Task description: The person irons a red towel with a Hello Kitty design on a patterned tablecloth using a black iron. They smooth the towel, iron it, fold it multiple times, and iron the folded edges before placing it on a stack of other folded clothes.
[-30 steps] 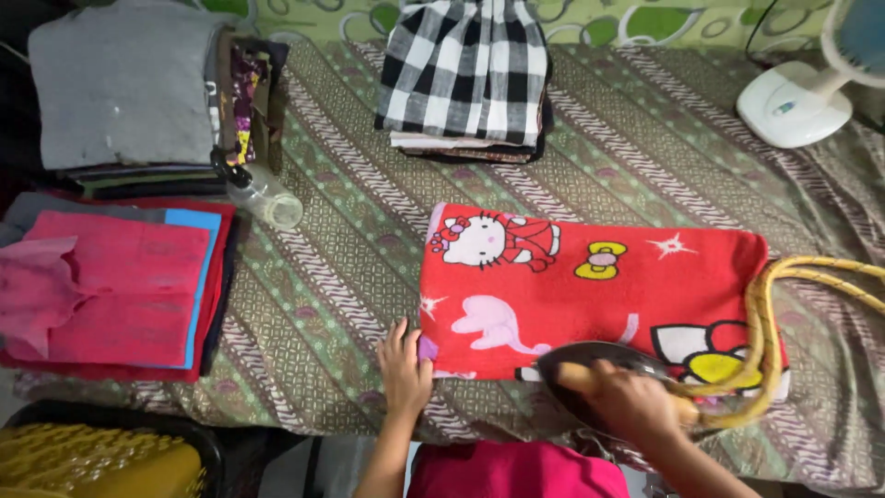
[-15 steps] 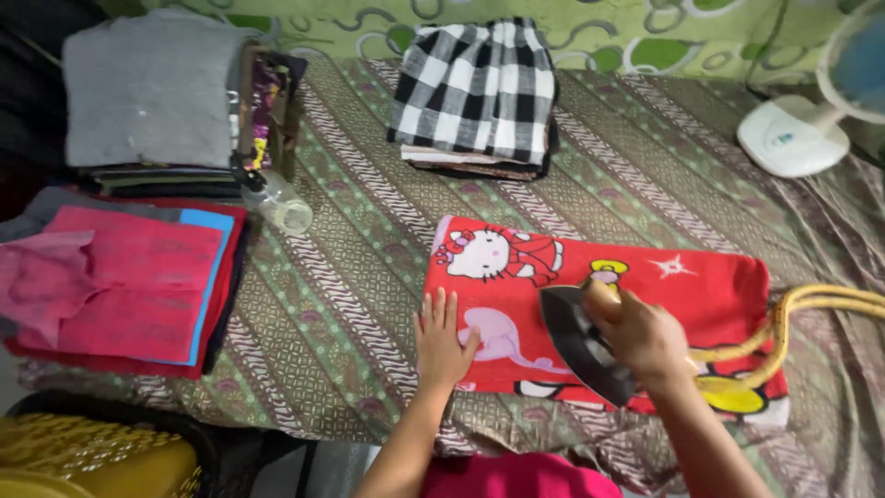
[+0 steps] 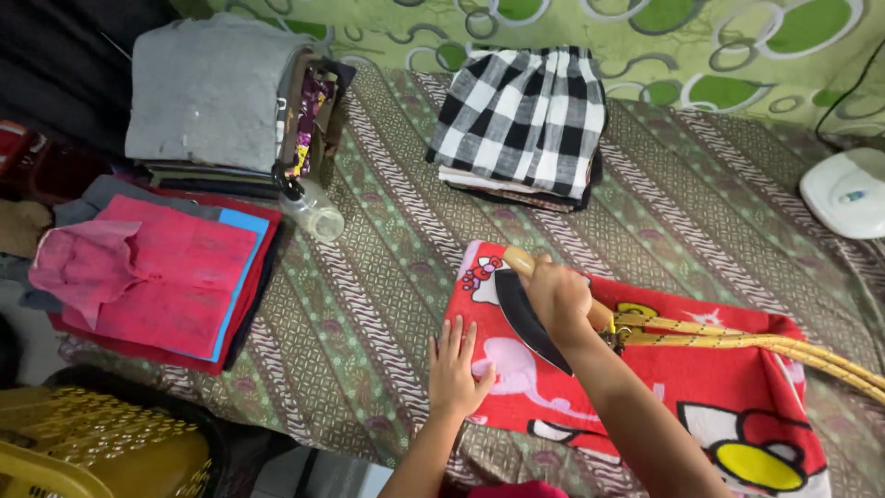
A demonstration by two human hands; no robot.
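A red cartoon-print cloth (image 3: 719,406) lies flat on the patterned green-brown ironing sheet (image 3: 387,295). My right hand (image 3: 556,297) grips the wooden handle of a dark clothes iron (image 3: 525,314), which rests on the cloth's upper left part. A yellow braided cord (image 3: 774,346) runs from the iron off to the right. My left hand (image 3: 456,369) presses flat, fingers apart, on the cloth's left edge, just below and left of the iron.
Folded checked black-and-white clothes (image 3: 525,120) lie at the back. A grey folded stack (image 3: 207,97) and a pink-red pile (image 3: 157,277) sit at left, with a clear spray bottle (image 3: 313,210) between. A yellow basket (image 3: 83,452) is bottom left, a white fan base (image 3: 846,192) right.
My right hand slid the iron from the cloth's lower right edge up and left to its upper left part. My left hand stayed on the left edge. The camera moved closer.
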